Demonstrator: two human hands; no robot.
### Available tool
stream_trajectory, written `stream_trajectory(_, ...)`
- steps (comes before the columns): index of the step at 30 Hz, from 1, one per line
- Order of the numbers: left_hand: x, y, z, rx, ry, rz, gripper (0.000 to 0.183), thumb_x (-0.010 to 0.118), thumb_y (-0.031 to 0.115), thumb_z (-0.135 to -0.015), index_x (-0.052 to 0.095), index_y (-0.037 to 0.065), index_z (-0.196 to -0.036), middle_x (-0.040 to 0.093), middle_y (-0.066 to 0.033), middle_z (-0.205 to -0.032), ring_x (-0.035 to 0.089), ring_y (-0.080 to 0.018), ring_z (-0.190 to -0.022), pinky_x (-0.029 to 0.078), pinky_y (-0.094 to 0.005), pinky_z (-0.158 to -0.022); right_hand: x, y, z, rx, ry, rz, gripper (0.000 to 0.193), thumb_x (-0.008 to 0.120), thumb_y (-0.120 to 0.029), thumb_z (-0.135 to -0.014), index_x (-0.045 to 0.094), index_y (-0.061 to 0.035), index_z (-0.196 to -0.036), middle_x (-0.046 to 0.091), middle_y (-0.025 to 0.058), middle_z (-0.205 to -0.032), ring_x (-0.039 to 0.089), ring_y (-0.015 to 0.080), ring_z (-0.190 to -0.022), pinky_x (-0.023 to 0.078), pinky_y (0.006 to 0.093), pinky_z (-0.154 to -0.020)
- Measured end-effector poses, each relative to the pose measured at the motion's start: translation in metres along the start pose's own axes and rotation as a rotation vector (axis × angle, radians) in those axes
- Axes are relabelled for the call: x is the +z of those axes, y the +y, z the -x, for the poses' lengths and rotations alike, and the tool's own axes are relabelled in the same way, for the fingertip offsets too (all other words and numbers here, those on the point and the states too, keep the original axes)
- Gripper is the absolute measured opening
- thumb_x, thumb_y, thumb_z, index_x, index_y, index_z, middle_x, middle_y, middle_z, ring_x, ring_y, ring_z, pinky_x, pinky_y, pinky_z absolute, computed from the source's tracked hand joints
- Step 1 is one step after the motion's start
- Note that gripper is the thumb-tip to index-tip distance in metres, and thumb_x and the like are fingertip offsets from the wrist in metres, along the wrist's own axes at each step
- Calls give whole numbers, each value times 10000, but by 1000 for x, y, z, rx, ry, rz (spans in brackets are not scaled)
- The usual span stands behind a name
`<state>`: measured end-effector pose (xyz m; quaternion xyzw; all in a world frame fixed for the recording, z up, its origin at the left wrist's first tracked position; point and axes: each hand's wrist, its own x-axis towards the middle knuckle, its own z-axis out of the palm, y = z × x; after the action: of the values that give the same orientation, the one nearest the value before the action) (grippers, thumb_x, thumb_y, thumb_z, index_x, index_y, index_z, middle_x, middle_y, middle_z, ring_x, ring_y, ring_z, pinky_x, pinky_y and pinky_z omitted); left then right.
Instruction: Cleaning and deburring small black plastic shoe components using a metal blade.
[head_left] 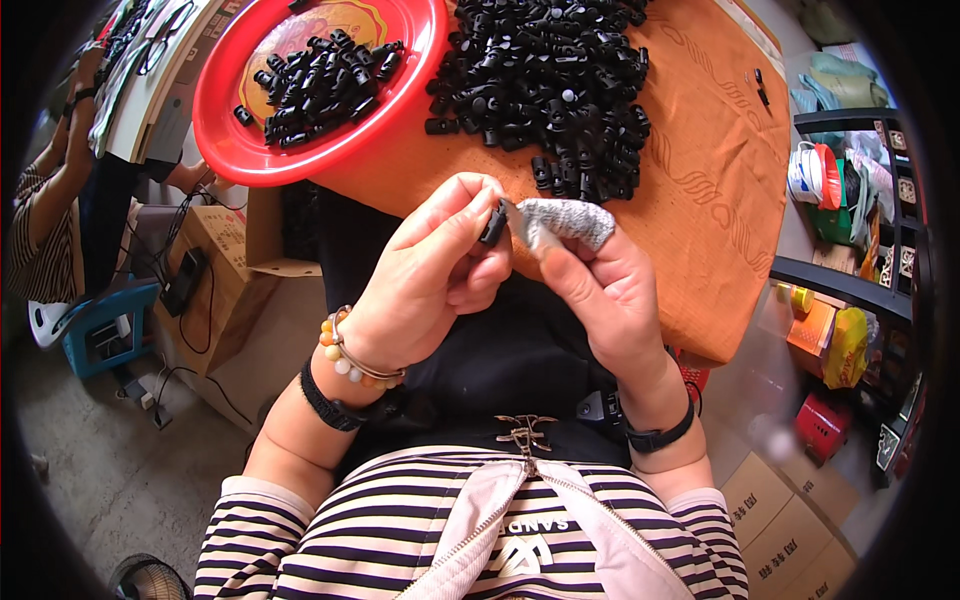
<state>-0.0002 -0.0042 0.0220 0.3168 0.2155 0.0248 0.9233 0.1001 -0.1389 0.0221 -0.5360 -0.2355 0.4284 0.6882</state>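
Note:
My left hand (425,255) pinches a small black cylindrical plastic part (493,226) between thumb and fingers, over the near edge of the table. Beside it, my right hand (615,295) is closed on a thin grey blade-like piece (518,225), whose tip meets or nearly meets the black part. A grey knitted cover (575,219) wraps the right index finger. Just beyond both hands lies a large heap of similar black parts (550,85). Left of the heap, a round red plastic tray (222,135) holds a smaller pile of them.
An orange cloth (700,240) covers the table, with a couple of stray parts (762,88) at its right. At left are a cardboard box (220,270), a blue stool (105,330) and another person's arm (75,165). Black shelving (850,280) stands right, above cartons (785,530).

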Motion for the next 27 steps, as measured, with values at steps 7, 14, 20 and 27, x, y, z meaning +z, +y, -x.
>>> stream_trajectory(7,4,-3,-1,-22,7,10,177,392,218,-956,431,93,-1075,408,16,-621,284,-33,-482,224,-167,-431,17,-3,-16,-141,74,-212,507,618,-41,-838,355,61,-1259,540,113,-1085,525,89,-957,449,221,-821)
stream_trajectory(14,2,-5,-4,-40,-16,-26,285,378,210,-952,389,68,-1200,392,29,-626,297,-42,-480,232,-179,-437,9,11,-25,-168,152,11,443,614,-58,-844,409,61,-1219,566,34,-934,520,35,-798,452,169,-693)
stream_trajectory(20,-2,-4,0,-31,-55,-2,167,396,238,-960,436,100,-1045,421,19,-645,303,-26,-505,230,-157,-443,16,12,-26,-166,111,-37,412,624,-92,-848,446,37,-1197,563,24,-938,501,39,-784,443,175,-678)
stream_trajectory(27,3,-3,-1,-27,-10,16,160,397,225,-961,439,95,-1044,420,15,-638,313,-31,-516,232,-162,-441,6,7,-18,-162,84,67,416,601,-132,-870,436,36,-1213,566,61,-984,535,67,-871,445,197,-760)
